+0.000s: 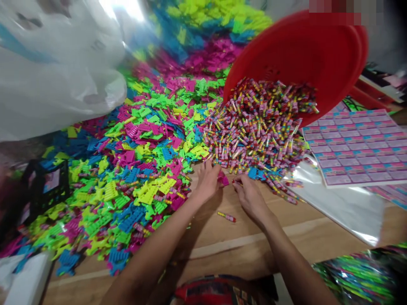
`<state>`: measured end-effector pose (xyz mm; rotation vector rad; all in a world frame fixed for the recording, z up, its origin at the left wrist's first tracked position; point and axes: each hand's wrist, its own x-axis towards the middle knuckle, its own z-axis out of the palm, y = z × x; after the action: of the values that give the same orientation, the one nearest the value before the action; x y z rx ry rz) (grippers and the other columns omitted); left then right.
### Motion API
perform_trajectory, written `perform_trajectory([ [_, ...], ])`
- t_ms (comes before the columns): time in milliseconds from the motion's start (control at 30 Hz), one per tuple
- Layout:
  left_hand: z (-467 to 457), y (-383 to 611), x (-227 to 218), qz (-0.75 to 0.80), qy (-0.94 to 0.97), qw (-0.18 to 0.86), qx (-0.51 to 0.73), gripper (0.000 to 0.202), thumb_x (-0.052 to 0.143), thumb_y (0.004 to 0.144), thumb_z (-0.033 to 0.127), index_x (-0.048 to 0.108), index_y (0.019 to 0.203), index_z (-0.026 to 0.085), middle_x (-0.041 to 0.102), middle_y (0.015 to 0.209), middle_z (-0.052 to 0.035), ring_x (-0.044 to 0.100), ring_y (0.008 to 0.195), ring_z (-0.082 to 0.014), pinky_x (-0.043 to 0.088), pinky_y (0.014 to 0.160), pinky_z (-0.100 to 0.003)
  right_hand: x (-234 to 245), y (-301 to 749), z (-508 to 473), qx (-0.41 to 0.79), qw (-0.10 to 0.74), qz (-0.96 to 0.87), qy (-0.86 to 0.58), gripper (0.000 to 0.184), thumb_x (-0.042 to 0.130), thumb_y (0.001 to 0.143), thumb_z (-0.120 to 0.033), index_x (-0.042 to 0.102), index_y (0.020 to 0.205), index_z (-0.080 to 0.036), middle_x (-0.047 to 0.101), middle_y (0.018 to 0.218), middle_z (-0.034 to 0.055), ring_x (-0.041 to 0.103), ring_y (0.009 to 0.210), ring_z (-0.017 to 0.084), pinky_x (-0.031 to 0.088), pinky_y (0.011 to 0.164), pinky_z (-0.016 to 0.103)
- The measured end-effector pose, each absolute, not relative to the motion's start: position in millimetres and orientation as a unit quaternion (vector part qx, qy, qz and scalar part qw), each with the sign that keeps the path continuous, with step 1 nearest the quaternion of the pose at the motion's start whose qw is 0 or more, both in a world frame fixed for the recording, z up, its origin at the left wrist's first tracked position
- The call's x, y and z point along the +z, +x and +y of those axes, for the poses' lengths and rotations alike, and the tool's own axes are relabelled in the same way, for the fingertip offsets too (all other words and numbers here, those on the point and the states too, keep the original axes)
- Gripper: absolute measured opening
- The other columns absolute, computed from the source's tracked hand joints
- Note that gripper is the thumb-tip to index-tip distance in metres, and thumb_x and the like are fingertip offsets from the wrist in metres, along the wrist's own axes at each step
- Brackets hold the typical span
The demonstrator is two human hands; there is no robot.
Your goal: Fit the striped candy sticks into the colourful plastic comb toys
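My left hand [207, 180] rests its fingertips at the lower edge of a large heap of small striped candy tubes [254, 131]. A crumpled pink plastic piece [223, 178] lies between my hands, just by that thumb. My right hand [251, 199] pinches a short candy tube [237, 183] at its fingertips. A red plastic basin [295, 55] stands tilted behind the heap, its tubes spilling out of it. To the left spreads a thick layer of pink, blue, green and yellow comb-shaped plastic pieces [127, 178]. One loose candy tube [226, 217] lies on the wooden table [241, 241] below my hands.
A printed sheet of pink labels [356, 146] lies on a clear plastic sheet [337, 207] to the right. A white plastic bag [54, 67] bulges at upper left, a black crate [44, 186] stands at left, and shiny foil packaging [359, 275] sits at lower right.
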<state>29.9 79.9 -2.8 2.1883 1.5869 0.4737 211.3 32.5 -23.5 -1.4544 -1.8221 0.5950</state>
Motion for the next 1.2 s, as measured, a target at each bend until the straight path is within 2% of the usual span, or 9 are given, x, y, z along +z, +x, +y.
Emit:
perform_trajectory([
  [167,61.9,25.8,-6.4,0.508,0.767,0.297,0.256,0.016,0.055,0.088,0.018,0.057,0.103,0.021,0.060,0.102,-0.0086,0.053,0.099,-0.0260,0.041,0.087,-0.038,-24.5,204.0,31.5,0.291,0.391,-0.663,-0.568,0.017,0.044,0.101,-0.033,0.056,0.103,-0.021,0.067,0.089,0.0052,0.063,0.074,0.020,0.050,0.067,0.032],
  [300,50.8,20.3,-5.2,0.512,0.665,0.396,0.373,0.032,0.061,0.087,0.024,0.057,0.119,0.019,0.064,0.101,-0.0058,0.058,0.090,-0.0217,0.044,0.081,-0.033,-23.8,195.0,25.3,0.422,0.434,-0.615,-0.506,0.021,0.054,0.098,-0.038,0.061,0.108,-0.021,0.070,0.099,0.0044,0.066,0.087,0.019,0.053,0.079,0.032],
  [367,47.2,16.6,-1.4,0.516,0.628,0.420,0.404,0.029,0.067,0.085,0.029,0.063,0.112,0.019,0.065,0.099,-0.0056,0.059,0.090,-0.0218,0.045,0.082,-0.033,-21.3,191.3,22.3,0.450,0.446,-0.601,-0.487,0.021,0.059,0.096,-0.039,0.063,0.106,-0.020,0.070,0.099,0.0037,0.066,0.089,0.019,0.054,0.081,0.033],
  [467,41.2,13.1,5.6,0.527,0.599,0.429,0.423,0.029,0.069,0.085,0.040,0.067,0.103,0.017,0.066,0.102,-0.0086,0.061,0.093,-0.0226,0.048,0.082,-0.034,-13.1,187.5,18.3,0.382,0.465,-0.611,-0.514,0.016,0.060,0.095,-0.035,0.065,0.102,-0.022,0.069,0.091,0.0024,0.065,0.083,0.019,0.053,0.076,0.032],
  [633,30.5,16.9,16.6,0.484,0.394,0.643,0.444,0.055,0.066,0.083,0.062,0.057,0.114,0.017,0.068,0.085,-0.0046,0.063,0.070,-0.0166,0.052,0.066,-0.030,6.9,181.7,11.6,0.258,0.446,-0.739,-0.434,0.015,0.056,0.096,-0.018,0.067,0.105,-0.023,0.066,0.096,0.0063,0.062,0.094,0.022,0.051,0.083,0.036],
  [733,29.5,16.8,22.7,0.480,0.323,0.647,0.497,0.065,0.088,0.065,0.047,0.055,0.112,0.018,0.070,0.085,-0.0011,0.063,0.072,-0.0136,0.051,0.071,-0.026,14.4,178.8,7.9,0.310,0.413,-0.767,-0.381,0.025,0.051,0.098,-0.015,0.067,0.114,-0.024,0.065,0.106,0.0083,0.063,0.101,0.022,0.052,0.086,0.036],
  [833,30.5,12.0,28.0,0.480,0.279,0.644,0.527,0.073,0.096,0.052,0.034,0.056,0.111,0.018,0.072,0.084,0.0005,0.063,0.071,-0.0116,0.049,0.072,-0.024,16.7,179.2,6.4,0.342,0.417,-0.740,-0.402,0.026,0.057,0.098,-0.021,0.067,0.121,-0.026,0.063,0.111,0.0083,0.062,0.104,0.022,0.051,0.087,0.035],
  [1000,27.4,5.6,35.3,0.455,0.218,0.696,0.510,0.056,0.098,0.047,0.027,0.064,0.091,0.015,0.071,0.075,0.0011,0.062,0.065,-0.0099,0.048,0.067,-0.023,14.9,181.7,6.2,0.386,0.392,-0.705,-0.447,0.034,0.053,0.101,-0.030,0.061,0.134,-0.028,0.061,0.114,0.0084,0.059,0.108,0.023,0.048,0.095,0.038],
  [1200,20.4,6.8,43.2,0.450,0.181,0.712,0.508,0.052,0.098,0.045,0.023,0.064,0.083,0.014,0.071,0.073,0.0013,0.063,0.063,-0.0098,0.050,0.065,-0.023,10.4,175.2,3.9,0.489,0.439,-0.609,-0.444,0.022,0.061,0.097,-0.032,0.066,0.118,-0.026,0.069,0.110,0.0041,0.065,0.100,0.020,0.051,0.091,0.034],
])
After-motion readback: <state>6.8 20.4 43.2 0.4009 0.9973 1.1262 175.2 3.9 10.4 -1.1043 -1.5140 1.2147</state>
